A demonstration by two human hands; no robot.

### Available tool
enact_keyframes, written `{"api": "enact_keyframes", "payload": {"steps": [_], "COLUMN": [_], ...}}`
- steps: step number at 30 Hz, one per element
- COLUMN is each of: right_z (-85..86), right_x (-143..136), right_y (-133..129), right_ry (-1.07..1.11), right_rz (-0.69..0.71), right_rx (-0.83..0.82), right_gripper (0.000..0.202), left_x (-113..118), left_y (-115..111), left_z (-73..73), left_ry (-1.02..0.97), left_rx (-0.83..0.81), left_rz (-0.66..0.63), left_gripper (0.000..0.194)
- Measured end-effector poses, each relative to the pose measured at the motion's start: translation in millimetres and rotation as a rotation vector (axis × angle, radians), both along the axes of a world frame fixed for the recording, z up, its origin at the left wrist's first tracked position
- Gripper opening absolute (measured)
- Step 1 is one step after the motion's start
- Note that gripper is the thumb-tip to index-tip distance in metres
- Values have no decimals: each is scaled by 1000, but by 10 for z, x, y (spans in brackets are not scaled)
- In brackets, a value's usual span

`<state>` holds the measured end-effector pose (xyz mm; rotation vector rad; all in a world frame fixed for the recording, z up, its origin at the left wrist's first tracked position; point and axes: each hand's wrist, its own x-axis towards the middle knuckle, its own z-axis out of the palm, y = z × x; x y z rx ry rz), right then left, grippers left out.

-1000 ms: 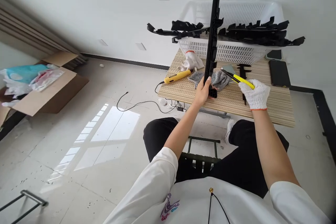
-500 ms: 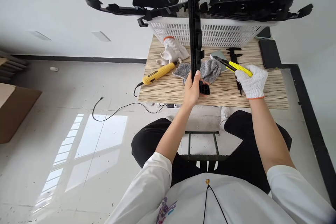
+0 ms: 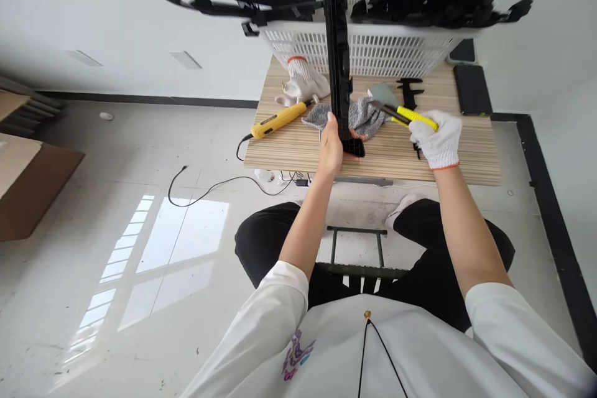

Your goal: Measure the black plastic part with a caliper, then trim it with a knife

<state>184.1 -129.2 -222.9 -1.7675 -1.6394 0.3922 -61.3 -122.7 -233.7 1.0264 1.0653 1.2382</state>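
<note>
My bare left hand (image 3: 331, 148) is wrapped round the lower end of a long black plastic strip (image 3: 336, 43), which stretches away from me over the table and up past the basket. In my right hand (image 3: 437, 137), covered by a white knit glove, is a yellow and black utility knife (image 3: 415, 117). Its front end points left toward the strip, with a gap between them. Beneath the strip lies a grey cloth (image 3: 366, 117). A black caliper (image 3: 410, 94) rests behind the knife, partly hidden by my gloved hand.
A white basket (image 3: 396, 53) at the back carries several black plastic strips (image 3: 433, 3). On the table (image 3: 298, 158) lie a yellow corded tool (image 3: 278, 121), a white glove (image 3: 302, 82) and a black phone-like slab (image 3: 472, 90). A cable (image 3: 219, 184) trails across the floor; a cardboard box (image 3: 41, 189) stands left.
The whole view has shifted slightly. My right hand has brought the knife a little nearer the strip. The strip's near end has turned slightly in my left hand.
</note>
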Motion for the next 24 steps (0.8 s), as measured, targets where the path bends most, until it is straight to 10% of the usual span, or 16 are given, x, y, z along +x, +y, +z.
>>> {"api": "enact_keyframes", "payload": {"steps": [24], "right_z": [163], "right_x": [-124], "right_y": [-163], "right_ry": [412], "right_rz": [38], "right_rx": [-117], "right_gripper": [40], "left_x": [-22], "left_y": [-89], "left_z": [172], "left_ry": [-31], "left_rx": [37], "left_rz": [-242], "left_gripper": [52]}}
